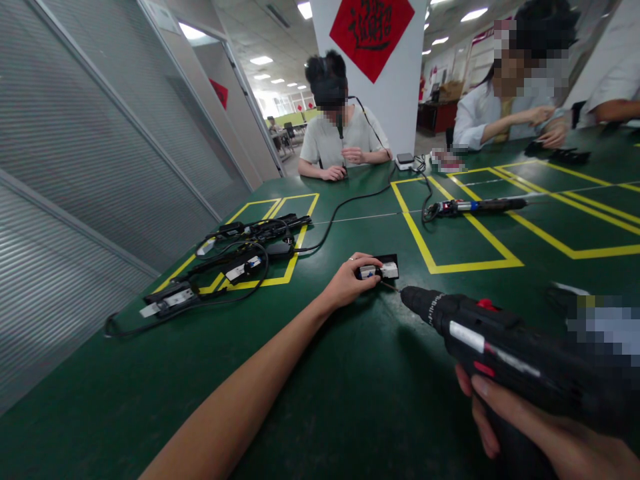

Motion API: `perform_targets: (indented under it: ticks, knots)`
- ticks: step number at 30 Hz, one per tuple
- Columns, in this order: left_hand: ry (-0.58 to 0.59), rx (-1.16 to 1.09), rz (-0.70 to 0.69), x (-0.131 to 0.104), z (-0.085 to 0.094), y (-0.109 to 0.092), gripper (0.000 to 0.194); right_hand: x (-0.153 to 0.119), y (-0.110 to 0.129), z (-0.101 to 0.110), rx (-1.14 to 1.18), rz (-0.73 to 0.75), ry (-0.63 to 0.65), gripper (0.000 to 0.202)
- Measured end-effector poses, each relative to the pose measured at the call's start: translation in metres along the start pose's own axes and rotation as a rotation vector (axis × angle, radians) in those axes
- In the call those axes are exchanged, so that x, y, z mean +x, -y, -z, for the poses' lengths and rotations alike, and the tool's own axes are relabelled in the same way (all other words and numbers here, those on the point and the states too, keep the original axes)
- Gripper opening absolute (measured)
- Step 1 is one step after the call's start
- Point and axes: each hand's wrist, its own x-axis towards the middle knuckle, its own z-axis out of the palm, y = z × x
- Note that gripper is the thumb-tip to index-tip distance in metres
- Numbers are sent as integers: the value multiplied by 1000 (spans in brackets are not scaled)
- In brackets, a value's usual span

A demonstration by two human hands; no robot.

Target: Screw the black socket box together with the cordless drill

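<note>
My right hand (530, 420) is wrapped round the handle of a black cordless drill (500, 347) with red buttons, at the lower right. From its chuck a thin bit (390, 287) points left, its tip close to my left hand's fingers; whether it touches anything I cannot tell. My left hand (354, 280) grips a small black and white part (389, 268) on the green table, with thumb and fingers over its left end. The part looks like a dark flat piece with white blocks on it. My left fingers hide some of it.
Black devices and cables (255, 243) lie in a yellow-taped area at left. A long dark tool (480, 206) lies at right, near a small white box (405, 161). A cable (345, 203) crosses the green table (320, 387). One person (345, 140) sits opposite, another (505, 113) at right.
</note>
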Motion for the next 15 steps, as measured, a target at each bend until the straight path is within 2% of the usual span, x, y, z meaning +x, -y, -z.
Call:
perform_targets:
  ticks: [7, 11, 15]
  knots:
    - [-2, 4, -20, 0, 0, 1, 29, 3, -11, 4, 28, 31, 6, 19]
    - [2, 3, -18, 0, 0, 2, 28, -1, -6, 0, 79, 71, -15, 23]
    - [4, -11, -9, 0, 0, 3, 28, -4, 2, -5, 103, 77, 26, 21]
